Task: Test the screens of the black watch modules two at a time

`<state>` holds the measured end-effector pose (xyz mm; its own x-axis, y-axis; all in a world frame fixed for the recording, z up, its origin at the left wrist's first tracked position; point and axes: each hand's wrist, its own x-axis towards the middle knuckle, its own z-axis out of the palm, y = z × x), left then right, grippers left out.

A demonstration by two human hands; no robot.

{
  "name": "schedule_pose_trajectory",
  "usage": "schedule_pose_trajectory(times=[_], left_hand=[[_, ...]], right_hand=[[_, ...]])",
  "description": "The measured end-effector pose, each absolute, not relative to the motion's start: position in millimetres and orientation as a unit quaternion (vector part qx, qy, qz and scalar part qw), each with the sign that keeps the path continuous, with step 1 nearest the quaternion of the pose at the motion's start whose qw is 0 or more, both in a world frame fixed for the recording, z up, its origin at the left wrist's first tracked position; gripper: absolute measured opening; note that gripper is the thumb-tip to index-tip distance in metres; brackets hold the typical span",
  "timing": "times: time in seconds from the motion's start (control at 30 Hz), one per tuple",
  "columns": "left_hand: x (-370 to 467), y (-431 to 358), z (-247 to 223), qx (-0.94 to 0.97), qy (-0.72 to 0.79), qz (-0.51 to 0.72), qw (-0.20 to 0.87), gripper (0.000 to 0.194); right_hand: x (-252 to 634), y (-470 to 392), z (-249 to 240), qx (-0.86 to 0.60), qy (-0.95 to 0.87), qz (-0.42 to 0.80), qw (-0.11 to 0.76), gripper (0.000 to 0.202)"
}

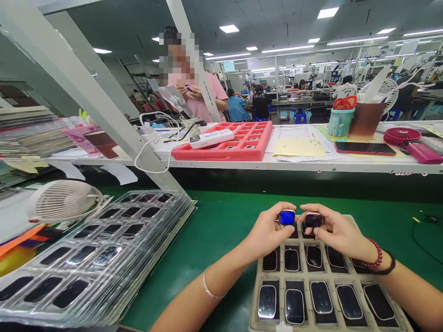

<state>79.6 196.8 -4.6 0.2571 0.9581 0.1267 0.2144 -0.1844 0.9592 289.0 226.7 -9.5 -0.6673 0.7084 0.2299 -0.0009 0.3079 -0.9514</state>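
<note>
Between the fingers and thumb of my left hand (265, 229) is a smartwatch with a lit blue screen (287, 217). A second smartwatch, its screen dark (313, 220), is pinched in my right hand (337, 230). Both are held close together, apart from each other, above a beige tray (254, 302). Dark-faced watch cases such as this one (321, 297) lie face up in the tray's compartments. My hands and forearms cover part of the tray's far rows.
Stacked clear plastic trays (138, 276) of dark screens stand at left, beside a white fan (62, 200). On the raised shelf sit a red foam tray (221, 154), papers (299, 145), a phone (365, 148) and a pink handheld fan (424, 152). A person in pink (218, 90) stands behind.
</note>
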Motion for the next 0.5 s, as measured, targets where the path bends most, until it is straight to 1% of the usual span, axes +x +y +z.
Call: schedule_pose_trajectory(times=[0.07,0.2,0.4,0.5], left_hand=[[79.7,196.9,-3.7,0.651,0.448,0.413,0.453,0.036],[79.8,199.1,-5.6,0.649,0.44,0.431,0.446,0.028],[79.2,200.9,-8.6,0.652,0.442,0.434,0.437,0.025],[80.5,198.0,-6.0,0.649,0.455,0.435,0.427,0.025]], right_hand=[[288.8,226.8,-8.9,-0.239,-0.734,0.543,0.331,0.043],[289.9,226.8,-9.1,-0.247,-0.738,0.541,0.319,0.038],[288.8,227.5,-9.4,-0.256,-0.739,0.539,0.314,0.035],[293.1,225.7,-13.5,-0.267,-0.744,0.532,0.305,0.037]])
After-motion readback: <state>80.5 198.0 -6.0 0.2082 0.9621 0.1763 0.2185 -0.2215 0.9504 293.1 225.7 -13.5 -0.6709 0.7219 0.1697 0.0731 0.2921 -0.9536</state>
